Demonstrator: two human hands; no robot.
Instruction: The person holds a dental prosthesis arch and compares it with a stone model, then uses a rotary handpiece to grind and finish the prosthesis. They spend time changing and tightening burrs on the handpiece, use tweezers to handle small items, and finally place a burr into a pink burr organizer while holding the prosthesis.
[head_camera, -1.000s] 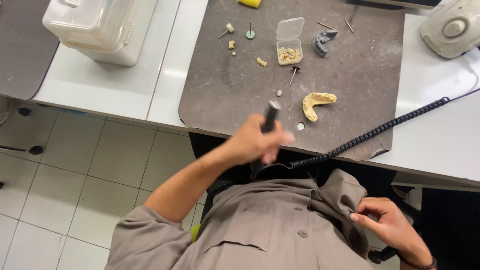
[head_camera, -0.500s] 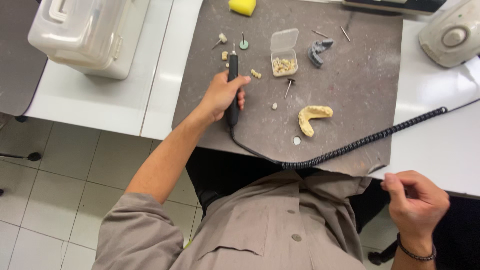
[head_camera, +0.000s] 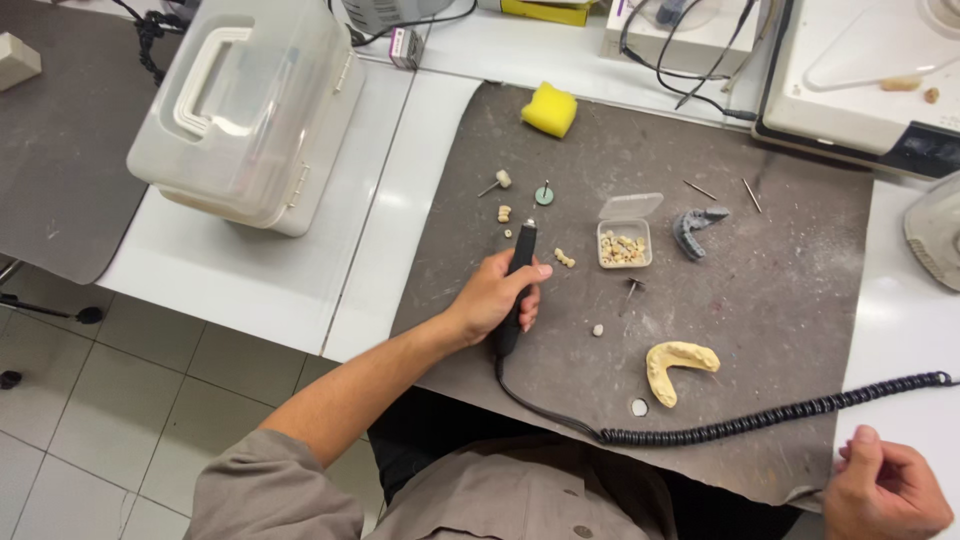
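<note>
Matt grey mat, dusty; glossy black plastic handpiece; chalky yellow cast.
</note>
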